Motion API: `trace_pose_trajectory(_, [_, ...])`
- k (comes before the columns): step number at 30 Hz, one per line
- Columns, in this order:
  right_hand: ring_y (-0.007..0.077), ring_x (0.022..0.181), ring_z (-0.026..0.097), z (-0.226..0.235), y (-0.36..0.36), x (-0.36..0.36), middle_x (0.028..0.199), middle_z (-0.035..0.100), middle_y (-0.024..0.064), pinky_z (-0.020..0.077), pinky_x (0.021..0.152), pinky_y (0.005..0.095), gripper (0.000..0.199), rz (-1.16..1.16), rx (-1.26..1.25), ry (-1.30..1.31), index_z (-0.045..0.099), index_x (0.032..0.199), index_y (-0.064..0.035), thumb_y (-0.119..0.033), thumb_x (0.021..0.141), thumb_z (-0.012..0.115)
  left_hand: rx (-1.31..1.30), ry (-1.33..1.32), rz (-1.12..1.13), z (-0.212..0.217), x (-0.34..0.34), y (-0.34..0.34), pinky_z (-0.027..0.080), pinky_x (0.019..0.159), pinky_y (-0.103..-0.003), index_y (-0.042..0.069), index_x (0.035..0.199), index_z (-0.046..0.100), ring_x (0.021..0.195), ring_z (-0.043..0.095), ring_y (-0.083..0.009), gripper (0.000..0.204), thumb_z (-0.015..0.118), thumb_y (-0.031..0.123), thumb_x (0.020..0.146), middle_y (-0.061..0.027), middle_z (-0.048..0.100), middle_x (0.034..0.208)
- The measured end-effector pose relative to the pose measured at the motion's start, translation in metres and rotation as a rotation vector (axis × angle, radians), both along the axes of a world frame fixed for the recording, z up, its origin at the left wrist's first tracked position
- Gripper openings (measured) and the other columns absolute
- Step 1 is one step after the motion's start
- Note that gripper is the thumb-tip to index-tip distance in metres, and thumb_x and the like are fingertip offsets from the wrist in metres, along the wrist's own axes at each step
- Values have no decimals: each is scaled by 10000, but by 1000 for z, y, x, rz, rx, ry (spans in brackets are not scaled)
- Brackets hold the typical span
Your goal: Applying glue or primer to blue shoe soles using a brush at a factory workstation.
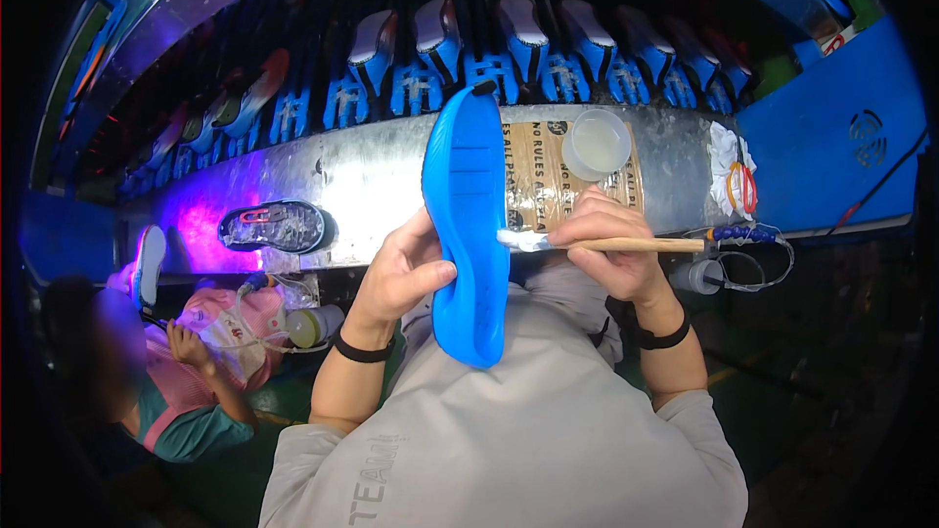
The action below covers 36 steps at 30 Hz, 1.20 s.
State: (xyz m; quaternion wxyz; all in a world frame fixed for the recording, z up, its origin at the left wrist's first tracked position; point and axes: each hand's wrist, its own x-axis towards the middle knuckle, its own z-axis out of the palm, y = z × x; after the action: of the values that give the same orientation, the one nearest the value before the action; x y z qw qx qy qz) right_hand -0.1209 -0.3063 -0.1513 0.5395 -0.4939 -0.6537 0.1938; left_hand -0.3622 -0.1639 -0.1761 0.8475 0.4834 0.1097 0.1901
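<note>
A blue shoe sole [473,225] stands lengthwise in front of me, its hollow inner side facing up and right. My left hand [411,269] grips it by the left edge, thumb on the near part. In my right hand [611,244] is a brush [650,245] with a wooden handle, fingers closed around it. Its whitish bristle end meets the right rim of the sole near the middle. Past my right hand, a translucent plastic cup [599,144] with pale liquid stands on brown printed tape stuck to the metal bench.
Behind the metal bench [377,161] runs a rack of blue holders with shoes [526,29]. A dark shoe [274,226] lies on the bench at left. Crumpled white paper [729,166] lies at right, near a blue coiled hose [743,235]. A co-worker [196,372] sits at lower left.
</note>
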Motion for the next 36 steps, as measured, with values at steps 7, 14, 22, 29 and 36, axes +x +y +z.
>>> trace_pose_trajectory(7, [216, 661, 567, 3, -2, -9, 782, 672, 72, 410, 698, 350, 134, 74, 12, 13, 710, 891, -10, -77, 780, 679, -53, -22, 54, -4, -3, 8, 406, 1093, -395, -38, 1491, 338, 1294, 521, -263, 749, 691, 166, 863, -166, 515, 1414])
trace_pose_trajectory(14, [192, 691, 549, -6, -7, -17, 772, 633, 82, 404, 694, 343, 176, 68, 121, 332, 696, 945, 12, -139, 862, 662, -418, -73, 78, -7, -8, 8, 466, 1054, -429, -47, 1479, 332, 1238, 561, -321, 677, 565, 257, 920, -252, 511, 1388])
trace_pose_trajectory(22, [152, 756, 488, -20, -13, -7, 844, 548, 69, 406, 759, 306, 320, -115, 262, 568, 636, 1045, 17, -292, 960, 636, -900, -534, -33, -26, -18, 0, 456, 779, -345, 37, 1476, 377, 933, 565, -250, 577, 541, 316, 998, -208, 511, 1254])
trace_pose_trajectory(29, [124, 823, 506, -32, -13, 12, 1010, 558, 94, 430, 724, 246, 213, -354, 270, 491, 615, 1116, 26, -82, 952, 533, -932, -460, -48, -5, -18, 18, 518, 912, -439, -16, 1505, 307, 1079, 569, -337, 683, 537, 365, 987, -225, 489, 1294])
trace_pose_trajectory(36, [152, 926, 538, -92, -29, 73, 1131, 566, 89, 437, 829, 257, 251, -887, 156, 205, 596, 1199, 26, -80, 1001, 482, -992, -328, -93, -44, -28, 1, 542, 822, -493, 18, 1516, 297, 1174, 549, -410, 726, 373, 518, 994, -264, 457, 1390])
